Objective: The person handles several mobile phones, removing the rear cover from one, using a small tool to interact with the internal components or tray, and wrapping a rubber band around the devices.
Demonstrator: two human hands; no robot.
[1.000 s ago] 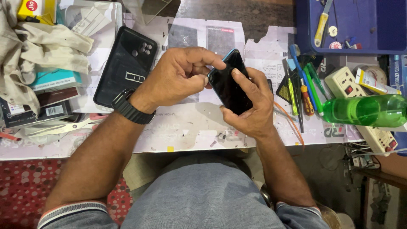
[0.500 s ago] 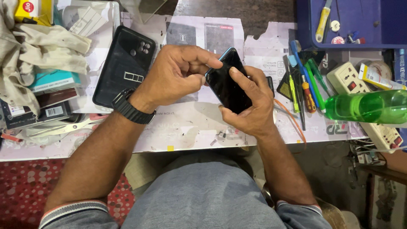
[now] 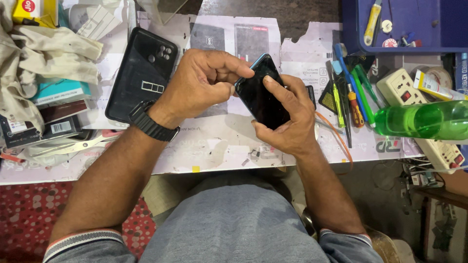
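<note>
2 hands meet over the middle of the bench [image 3: 219, 146], and between them we hold a dark smartphone [image 3: 261, 92] with a blue edge, screen up and tilted so its top corner points toward 11 o'clock. Our right hand [image 3: 287, 122] cradles it from 5 o'clock, the palm underneath, the fingers [image 3: 278, 90] clamped on the phone with 1 fingertip laid across the glass. Our left hand [image 3: 200, 85], with a black watch [image 3: 151, 122] on the wrist, comes in from 9 o'clock; its fingers are curled together and pinch the phone's upper left edge. The phone is lifted clear of the bench, above the white paper sheets [image 3: 229, 141] that cover it.

At 10 o'clock from our hands a 2nd phone in a black case [image 3: 139, 73] lies face down, just beside the left wrist. Farther toward 9 o'clock we see a heap of pale cloth [image 3: 48, 53], small boxes [image 3: 53, 107] and a pair of scissors [image 3: 68, 146]. At 3 o'clock lies a row of screwdrivers and picks [image 3: 351, 92], then a green plastic bottle [image 3: 424, 119] on its side, touching a white power strip [image 3: 429, 141]. At 1 o'clock a blue tray [image 3: 404, 44] holds a yellow-handled tool [image 3: 373, 17] and small parts.
</note>
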